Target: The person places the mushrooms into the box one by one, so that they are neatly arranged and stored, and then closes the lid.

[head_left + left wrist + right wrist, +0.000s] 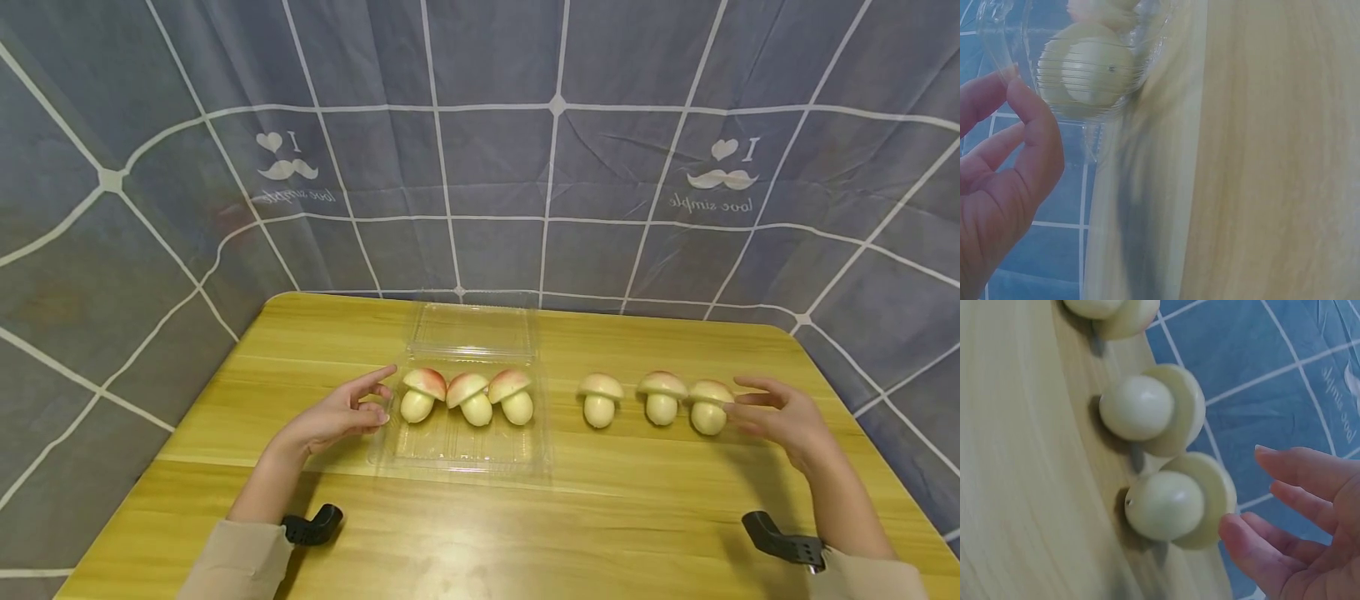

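A clear plastic clamshell box (468,450) lies on the table with its lid raised at the back. Inside, side by side, are a left mushroom (417,406), a middle mushroom (476,408) and a right mushroom (517,407), with cream stems and reddish caps. My left hand (341,414) pinches the box's left rim, as the left wrist view shows. To the right of the box, three more mushrooms stand in a row. My right hand (780,417) is beside the rightmost mushroom (1166,506), fingers spread, thumb close to its cap; whether they touch, I cannot tell.
The other two loose mushrooms are at centre right (598,410) and beside the rightmost one (662,408). A wood-grain table (480,533) bears everything. Behind its back edge hangs a grey-blue curtain (495,167) with white lines. Each wrist wears a black band.
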### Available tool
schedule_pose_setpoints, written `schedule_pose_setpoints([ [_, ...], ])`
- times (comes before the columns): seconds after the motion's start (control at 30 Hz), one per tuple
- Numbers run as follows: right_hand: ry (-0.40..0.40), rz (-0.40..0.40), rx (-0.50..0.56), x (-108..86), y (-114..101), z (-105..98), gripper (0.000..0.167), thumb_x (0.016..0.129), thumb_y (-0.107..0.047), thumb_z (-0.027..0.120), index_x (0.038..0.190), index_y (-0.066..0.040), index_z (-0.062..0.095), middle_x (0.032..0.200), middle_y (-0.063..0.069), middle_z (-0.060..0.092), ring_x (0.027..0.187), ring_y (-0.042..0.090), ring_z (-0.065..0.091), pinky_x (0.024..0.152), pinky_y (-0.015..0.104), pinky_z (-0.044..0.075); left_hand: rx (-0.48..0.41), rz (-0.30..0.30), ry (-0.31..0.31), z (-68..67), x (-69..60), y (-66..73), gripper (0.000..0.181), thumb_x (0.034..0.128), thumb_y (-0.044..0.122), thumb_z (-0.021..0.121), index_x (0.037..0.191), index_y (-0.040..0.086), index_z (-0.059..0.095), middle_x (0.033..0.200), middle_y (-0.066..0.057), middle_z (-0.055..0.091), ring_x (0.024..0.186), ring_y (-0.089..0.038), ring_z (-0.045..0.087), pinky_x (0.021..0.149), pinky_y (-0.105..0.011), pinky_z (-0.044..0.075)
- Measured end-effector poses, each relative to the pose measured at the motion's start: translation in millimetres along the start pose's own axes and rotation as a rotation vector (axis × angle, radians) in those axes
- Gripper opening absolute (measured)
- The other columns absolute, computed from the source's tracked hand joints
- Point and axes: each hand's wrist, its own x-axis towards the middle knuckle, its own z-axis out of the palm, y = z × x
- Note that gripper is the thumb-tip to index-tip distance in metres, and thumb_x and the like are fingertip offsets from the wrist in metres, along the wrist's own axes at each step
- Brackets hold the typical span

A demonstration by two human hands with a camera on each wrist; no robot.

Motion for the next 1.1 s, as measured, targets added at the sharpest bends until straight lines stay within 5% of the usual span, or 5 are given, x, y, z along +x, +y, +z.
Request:
schedule_pose_setpoints([
  [0.27, -0.002, 0.056, 0.073, 5.7, 22, -9, 0.037, 0.084, -0.012, 0.070, 0.101, -0.040, 0.053, 0.094, -0.003, 0.054, 0.076, 0.008, 0.062, 0.070, 0.028, 0.054, -0.011, 0.000, -0.001, -0.4, 0.4, -1.2, 0.079, 0.0882, -0.002, 0.058, 0.150, 0.004, 0.008, 0.121, -0.022, 0.028, 0.073, -0.008, 0.047, 0.067, -0.021, 0.045],
  [0.47, -0.023, 0.088, 0.087, 19.1, 57, -20, 0.064, 0.084, -0.015, 0.070, 0.139, -0.020, 0.038, 0.117, 0.019, 0.037, 0.080, 0.007, 0.063, 0.072, 0.028, 0.054, -0.012, 0.002, 0.001, -0.1, 0.9, -1.5, 0.078, 0.0886, -0.001, 0.058, 0.150, 0.004, 0.009, 0.118, -0.018, 0.030, 0.074, -0.009, 0.048, 0.066, -0.021, 0.045],
  [0.57, -0.046, 0.115, 0.152, 24.1, 66, -20, 0.076, 0.083, -0.012, 0.070, 0.145, -0.014, 0.027, 0.125, 0.027, 0.027, 0.081, 0.010, 0.064, 0.074, 0.030, 0.054, -0.016, 0.002, 0.004, -0.1, 0.6, -1.5, 0.078, 0.0885, -0.002, 0.057, 0.150, 0.004, 0.009, 0.117, -0.017, 0.030, 0.074, -0.009, 0.048, 0.066, -0.021, 0.045],
  [0.9, -0.107, 0.149, 0.287, 15.7, 46, -6, 0.090, 0.087, -0.004, 0.062, 0.149, -0.002, -0.003, 0.135, 0.039, 0.005, 0.080, 0.007, 0.063, 0.073, 0.031, 0.054, -0.017, 0.004, 0.000, 0.0, -0.3, -1.9, 0.078, 0.0887, -0.001, 0.058, 0.150, 0.004, 0.009, 0.117, -0.018, 0.030, 0.074, -0.009, 0.048, 0.066, -0.021, 0.045],
  [1.1, -0.103, 0.170, 0.272, 20.6, 45, -2, 0.091, 0.087, -0.006, 0.064, 0.149, -0.002, -0.002, 0.133, 0.037, 0.014, 0.080, 0.005, 0.061, 0.076, 0.031, 0.053, -0.026, 0.002, 0.001, -0.1, 0.2, -1.9, 0.078, 0.0887, -0.003, 0.057, 0.150, 0.004, 0.009, 0.117, -0.017, 0.030, 0.074, -0.009, 0.048, 0.065, -0.021, 0.045],
])
